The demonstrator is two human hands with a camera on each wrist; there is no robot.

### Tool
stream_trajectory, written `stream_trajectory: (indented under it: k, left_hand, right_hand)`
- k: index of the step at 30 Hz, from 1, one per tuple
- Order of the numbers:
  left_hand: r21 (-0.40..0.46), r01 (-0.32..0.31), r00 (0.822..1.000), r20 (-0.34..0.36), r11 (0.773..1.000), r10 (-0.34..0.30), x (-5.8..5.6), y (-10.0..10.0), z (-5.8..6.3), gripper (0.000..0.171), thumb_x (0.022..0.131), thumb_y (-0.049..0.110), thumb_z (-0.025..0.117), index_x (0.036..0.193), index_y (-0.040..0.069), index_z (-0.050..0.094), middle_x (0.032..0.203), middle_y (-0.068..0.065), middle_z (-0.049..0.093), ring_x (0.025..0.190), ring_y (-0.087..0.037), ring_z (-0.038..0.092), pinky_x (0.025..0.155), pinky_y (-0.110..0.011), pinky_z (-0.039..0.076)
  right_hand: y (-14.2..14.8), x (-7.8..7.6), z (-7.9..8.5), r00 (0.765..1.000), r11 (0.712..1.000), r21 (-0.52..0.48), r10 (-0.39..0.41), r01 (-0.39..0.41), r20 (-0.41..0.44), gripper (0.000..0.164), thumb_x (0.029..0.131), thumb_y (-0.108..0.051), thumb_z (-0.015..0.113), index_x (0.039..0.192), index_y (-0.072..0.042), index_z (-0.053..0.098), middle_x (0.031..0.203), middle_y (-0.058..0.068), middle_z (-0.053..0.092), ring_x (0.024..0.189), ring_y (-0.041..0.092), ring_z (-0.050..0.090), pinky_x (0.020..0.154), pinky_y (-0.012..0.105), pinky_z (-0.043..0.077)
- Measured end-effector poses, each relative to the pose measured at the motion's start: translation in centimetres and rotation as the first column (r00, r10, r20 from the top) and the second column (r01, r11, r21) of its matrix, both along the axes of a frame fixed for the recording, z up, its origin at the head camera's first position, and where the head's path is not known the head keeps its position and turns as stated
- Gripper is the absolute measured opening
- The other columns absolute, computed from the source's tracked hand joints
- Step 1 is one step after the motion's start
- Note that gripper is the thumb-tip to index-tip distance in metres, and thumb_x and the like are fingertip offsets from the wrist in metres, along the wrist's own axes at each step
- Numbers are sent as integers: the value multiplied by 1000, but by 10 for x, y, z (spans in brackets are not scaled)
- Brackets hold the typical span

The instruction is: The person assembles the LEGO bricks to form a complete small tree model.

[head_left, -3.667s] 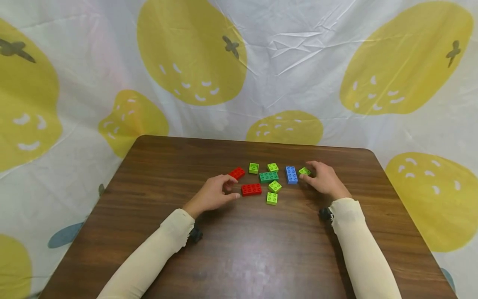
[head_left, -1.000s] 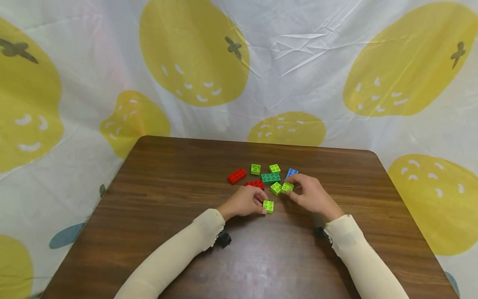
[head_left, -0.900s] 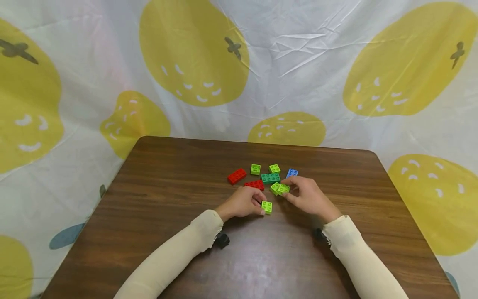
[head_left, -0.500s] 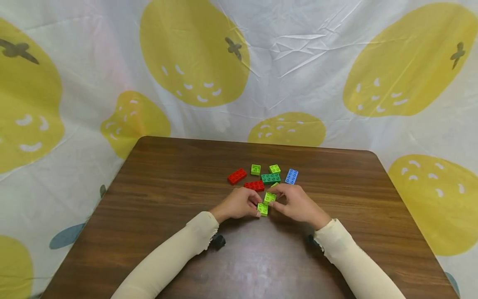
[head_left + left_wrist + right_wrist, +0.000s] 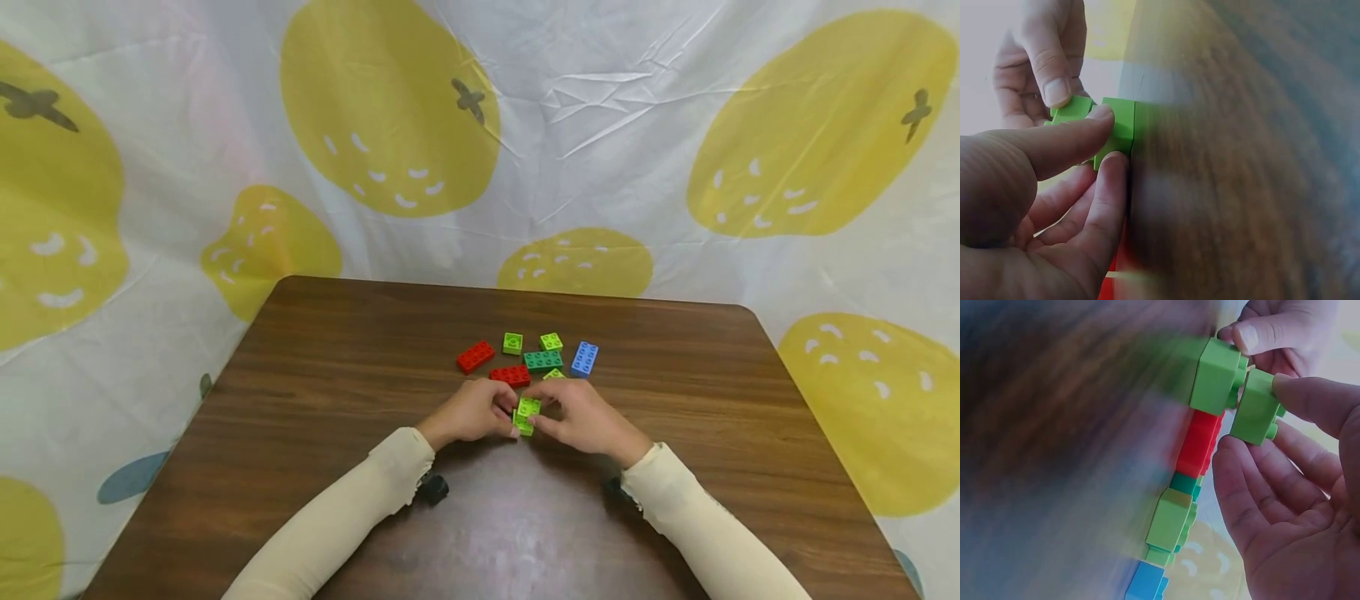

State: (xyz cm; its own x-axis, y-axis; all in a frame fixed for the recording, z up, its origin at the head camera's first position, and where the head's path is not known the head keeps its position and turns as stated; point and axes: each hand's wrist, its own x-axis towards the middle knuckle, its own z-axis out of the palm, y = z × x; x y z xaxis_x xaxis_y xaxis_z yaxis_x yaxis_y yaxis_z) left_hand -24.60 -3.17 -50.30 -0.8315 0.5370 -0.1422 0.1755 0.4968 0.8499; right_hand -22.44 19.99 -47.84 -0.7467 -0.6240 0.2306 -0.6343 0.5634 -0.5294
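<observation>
Left fingers pinch the lower lime brick, seemingly bracing it; right fingers pinch the upper lime brick, offset toward one o'clock!

"What do we see at the back?"

"We see a white cloth printed with big yellow lemons, creased right of top centre, and a blue-grey leaf at lower left."

"And below?"

"We have a brown wood-grain table, shiny at lower centre; near mid-frame we find a dark green brick and, to its right, a blue brick."
</observation>
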Motion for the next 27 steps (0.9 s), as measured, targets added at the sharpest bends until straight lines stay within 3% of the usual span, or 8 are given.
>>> stream_trajectory:
  k: [11,18,27]
  left_hand:
    - [-25,12,999,-42,1000,-13,-3,1,-2,42,79,13,94,116,8,74,105,-5,77,89,-12,76,79,-26,61]
    - [-27,10,999,-34,1000,-11,0,-1,0,44,79,15,94,118,8,74,107,-6,78,90,-13,76,79,-27,61]
    - [2,20,999,-46,1000,-20,0,-3,1,40,82,14,91,117,6,74,109,-8,78,93,-15,77,81,-28,62]
  right_hand:
    - [-1,-1,-1,998,999,8,48,-48,27,40,92,-9,81,131,-8,75,124,3,77,98,17,76,85,38,64]
    - [-4,-1,-1,999,999,10,32,-32,11,36,90,-11,84,126,-8,78,110,-1,80,80,10,67,75,32,62]
    - [-5,-3,0,995,999,27,-45,43,85,33,88,-12,87,120,-13,81,91,-7,77,73,3,60,69,25,56]
